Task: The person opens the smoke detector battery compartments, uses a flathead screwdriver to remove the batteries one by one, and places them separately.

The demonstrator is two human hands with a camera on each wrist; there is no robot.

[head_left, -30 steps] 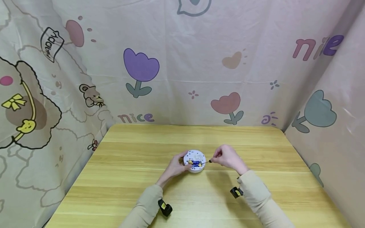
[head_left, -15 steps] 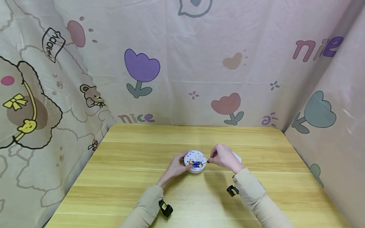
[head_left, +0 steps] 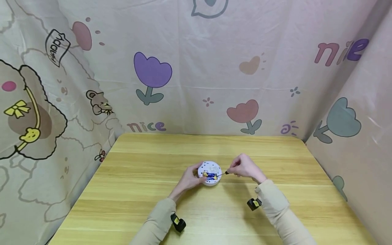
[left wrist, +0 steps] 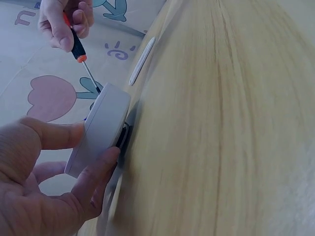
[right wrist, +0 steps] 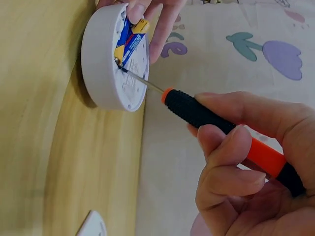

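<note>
My left hand [head_left: 190, 178] grips a round white battery-powered device [head_left: 209, 166] by its edge, tilted up off the wooden table. Blue-and-yellow batteries [right wrist: 132, 43] sit in the open compartment on its face, and the left thumb touches them. In my right hand [head_left: 245, 168] is a screwdriver [right wrist: 197, 113] with a black-and-orange handle, pinched between thumb and fingers. Its tip meets the device at the end of the batteries, as the right wrist view shows. The exact contact is too small to tell.
A thin white plate [left wrist: 142, 61] lies on the table [head_left: 147, 153] beyond the device; only part of it shows in the right wrist view, and my right hand hides it in the head view. A printed curtain [head_left: 190, 68] hangs behind and at both sides.
My right hand with the screwdriver shifted left toward the device, then back right to about where it was. The white plate, briefly visible behind it, is hidden again. The left hand stays put.
</note>
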